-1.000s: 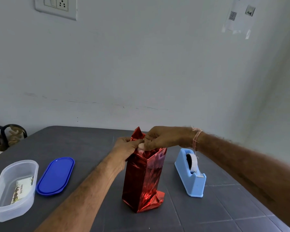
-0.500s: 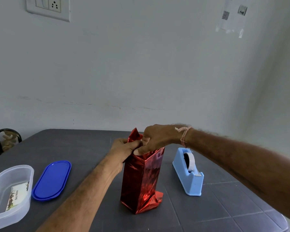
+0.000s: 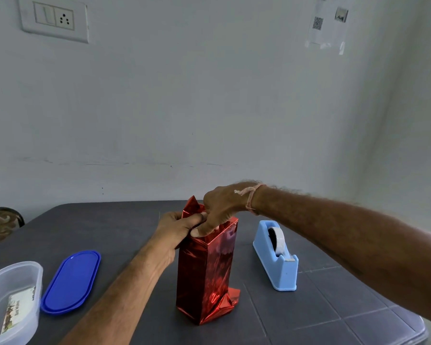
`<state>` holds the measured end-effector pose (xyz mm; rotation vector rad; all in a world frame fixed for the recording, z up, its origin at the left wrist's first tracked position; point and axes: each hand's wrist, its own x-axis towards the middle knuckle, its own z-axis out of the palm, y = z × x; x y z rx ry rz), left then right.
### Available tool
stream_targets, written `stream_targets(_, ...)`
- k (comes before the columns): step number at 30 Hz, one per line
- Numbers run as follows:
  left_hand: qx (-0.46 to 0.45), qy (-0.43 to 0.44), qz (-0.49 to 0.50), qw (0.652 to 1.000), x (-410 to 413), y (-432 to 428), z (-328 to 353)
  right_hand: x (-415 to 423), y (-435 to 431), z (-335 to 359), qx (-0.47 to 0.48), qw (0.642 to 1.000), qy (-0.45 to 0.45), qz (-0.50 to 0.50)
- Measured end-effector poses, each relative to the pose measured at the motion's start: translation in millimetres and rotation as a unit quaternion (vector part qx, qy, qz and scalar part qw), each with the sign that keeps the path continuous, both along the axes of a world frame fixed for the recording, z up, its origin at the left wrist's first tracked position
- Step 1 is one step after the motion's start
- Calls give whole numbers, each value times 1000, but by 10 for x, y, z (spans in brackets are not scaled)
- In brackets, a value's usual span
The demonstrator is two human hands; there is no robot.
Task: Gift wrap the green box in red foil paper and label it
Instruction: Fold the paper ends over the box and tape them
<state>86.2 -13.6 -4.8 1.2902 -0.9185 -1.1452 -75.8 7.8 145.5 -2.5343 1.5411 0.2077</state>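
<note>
Foil-wrapped box (image 3: 205, 272), upright on desk (image 3: 110, 227); left hand (image 3: 177, 231), right hand (image 3: 222, 207) pinch its top folds. Tape dispenser (image 3: 276, 265) right; blue lid (image 3: 70, 282), clear container (image 3: 36, 277) left.

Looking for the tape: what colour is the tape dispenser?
The dispenser is light blue; head view.

Foil-wrapped box (image 3: 207, 275) upright mid-surface (image 3: 321, 310), things on either side.
The left hand (image 3: 177, 230) and right hand (image 3: 222, 207) grip its top from left and right. A tape dispenser (image 3: 275, 257) stands to its right, apart from it. Well left lies an oval lid (image 3: 70, 282); just beyond that, at the near-left edge, a plastic container (image 3: 0, 277) with a card (image 3: 18, 307) in it.
</note>
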Motion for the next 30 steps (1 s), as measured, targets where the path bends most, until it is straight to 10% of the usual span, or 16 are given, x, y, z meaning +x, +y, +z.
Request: stream_targets(30, 7, 5, 0, 1000, -5, -69, -25, 91, -907, -747, 25, 993, -90, 72)
